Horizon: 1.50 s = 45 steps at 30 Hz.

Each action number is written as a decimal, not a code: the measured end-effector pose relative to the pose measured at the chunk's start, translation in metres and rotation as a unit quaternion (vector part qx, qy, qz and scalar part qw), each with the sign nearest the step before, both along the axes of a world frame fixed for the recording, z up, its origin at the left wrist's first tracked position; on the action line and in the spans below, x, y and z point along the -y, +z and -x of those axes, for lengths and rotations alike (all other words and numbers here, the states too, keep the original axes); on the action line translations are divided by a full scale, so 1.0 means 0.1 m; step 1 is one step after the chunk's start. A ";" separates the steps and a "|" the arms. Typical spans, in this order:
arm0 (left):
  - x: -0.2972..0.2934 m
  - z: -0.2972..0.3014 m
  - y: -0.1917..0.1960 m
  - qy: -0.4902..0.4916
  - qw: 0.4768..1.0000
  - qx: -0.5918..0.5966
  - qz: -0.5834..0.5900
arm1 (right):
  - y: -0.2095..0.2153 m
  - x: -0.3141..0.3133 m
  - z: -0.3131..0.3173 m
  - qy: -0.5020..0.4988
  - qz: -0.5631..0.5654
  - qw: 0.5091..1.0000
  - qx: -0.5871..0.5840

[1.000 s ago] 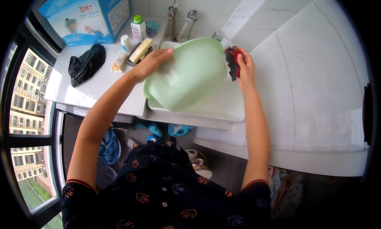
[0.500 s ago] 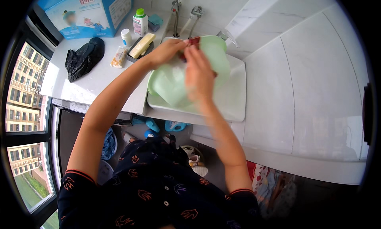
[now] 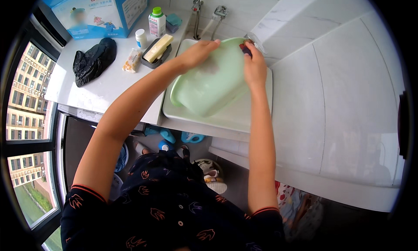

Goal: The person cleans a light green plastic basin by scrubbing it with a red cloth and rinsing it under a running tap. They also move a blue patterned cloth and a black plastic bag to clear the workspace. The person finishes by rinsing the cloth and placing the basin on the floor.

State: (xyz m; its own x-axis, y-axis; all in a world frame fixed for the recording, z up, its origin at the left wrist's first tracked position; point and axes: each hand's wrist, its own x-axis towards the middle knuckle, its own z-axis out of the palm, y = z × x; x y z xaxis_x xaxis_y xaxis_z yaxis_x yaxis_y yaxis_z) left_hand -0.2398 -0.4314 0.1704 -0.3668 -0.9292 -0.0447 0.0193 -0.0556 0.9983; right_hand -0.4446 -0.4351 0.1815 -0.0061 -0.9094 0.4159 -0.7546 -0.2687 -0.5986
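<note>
Left hand [image 3: 197, 56]: you're gripping the pale-green basin [image 3: 211, 85], fingers mostly hidden behind it | right hand [image 3: 256, 69]: you're pinching dark-red cloth [image 3: 246, 50], fingers curled, at basin's right edge | basin: slanting over white sink [image 3: 237, 117]

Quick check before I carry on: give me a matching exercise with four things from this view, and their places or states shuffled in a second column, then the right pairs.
Column one:
1. Basin
2. Dark red cloth
3. Pale yellow bar
4. Plastic bag

Column two:
A. resting on a dark dish
B. black, lying on the counter
C. tilted over the white sink
D. held in the right grip

Pairs: 1-C, 2-D, 3-A, 4-B
</note>
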 end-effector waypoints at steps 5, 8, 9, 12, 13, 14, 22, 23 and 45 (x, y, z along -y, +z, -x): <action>0.21 -0.14 -0.01 0.007 0.998 0.066 0.005 | -0.29 -0.70 -0.69 0.066 0.219 0.963 -0.145; 0.21 -0.14 0.02 0.005 0.999 0.036 -0.014 | -0.58 -1.14 -1.01 0.158 0.231 0.926 -0.255; 0.19 -0.15 0.00 0.006 0.999 0.040 -0.018 | -0.72 -1.18 -1.02 0.202 0.228 0.906 -0.294; 0.20 -0.17 -0.10 -0.019 0.999 0.026 -0.036 | -0.90 -1.13 -0.85 0.244 0.226 0.886 -0.323; 0.26 -0.17 -0.16 -0.010 0.999 0.026 -0.028 | -0.84 -1.09 -0.78 0.265 0.210 0.884 -0.322; 0.22 -0.09 -0.13 -0.008 0.999 0.024 -0.025 | -0.73 -1.08 -0.73 0.251 0.192 0.893 -0.321; 0.27 0.00 -0.28 -0.060 0.995 -0.053 -0.061 | -0.15 -0.58 -0.63 0.097 0.164 0.958 -0.214; 0.29 -0.02 -0.29 -0.062 0.994 -0.056 -0.076 | -0.24 -0.67 -0.69 0.100 0.191 0.949 -0.229; -0.08 -0.20 -0.55 0.144 0.986 0.062 0.049 | -0.95 0.24 1.05 0.002 -0.111 0.869 0.483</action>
